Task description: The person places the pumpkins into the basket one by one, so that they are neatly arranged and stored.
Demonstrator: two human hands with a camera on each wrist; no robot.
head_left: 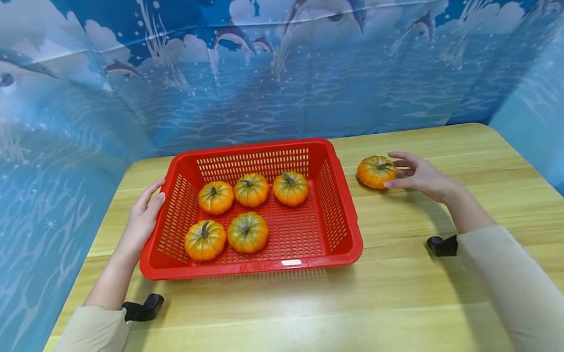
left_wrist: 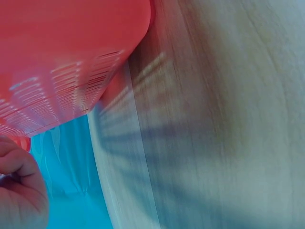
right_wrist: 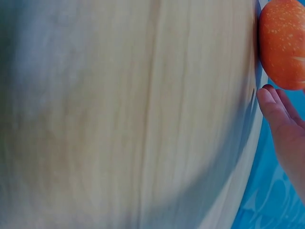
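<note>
A red plastic basket (head_left: 250, 266) with slotted walls stands on the table, several small orange pumpkins (head_left: 248, 232) inside it. My left hand (head_left: 142, 219) grips the basket's left rim; in the left wrist view its bent fingers show only partly beside the basket wall (left_wrist: 62, 62). To the right of the basket, one more ribbed pumpkin (head_left: 374, 173) with a dark stem sits on the table. My right hand (head_left: 421, 179) is at that pumpkin's right side, thumb and fingers spread. The right wrist view shows the fingertips just beside the pumpkin (right_wrist: 283, 45), without a closed hold.
The light wooden table (head_left: 288, 317) has a rounded far right corner. Blue cloth (head_left: 278, 92) printed with dolphins hangs behind it and at the sides. A black device is strapped at each wrist, near the sleeve cuffs.
</note>
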